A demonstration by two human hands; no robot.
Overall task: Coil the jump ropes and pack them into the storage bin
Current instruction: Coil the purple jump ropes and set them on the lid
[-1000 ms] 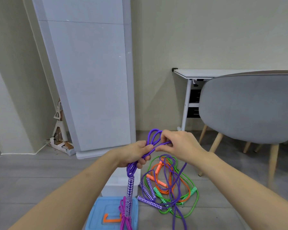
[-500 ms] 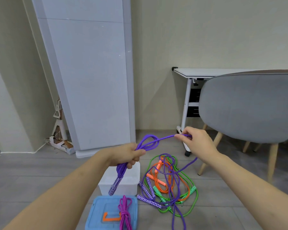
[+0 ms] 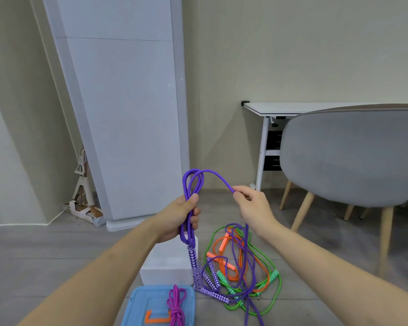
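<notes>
I've got the purple rope (image 3: 199,178) bunched in my left hand (image 3: 178,217), fingers curled round the loops, thumb pressed on top, a patterned handle (image 3: 193,261) dangling below the fist. My right hand (image 3: 253,207) pinches the free run between thumb and fingertip, just beyond the loops. It looks light, limp and braided, so I judge it grips well; best taken near the loops. Its tail drops below my right fingers into the pile of green and orange ropes (image 3: 250,267), where it could snag. The white box (image 3: 169,262) sits under my left fingers, beside the blue lid (image 3: 141,307) carrying a coiled pink rope (image 3: 176,307). A chair (image 3: 349,156) stands right.
</notes>
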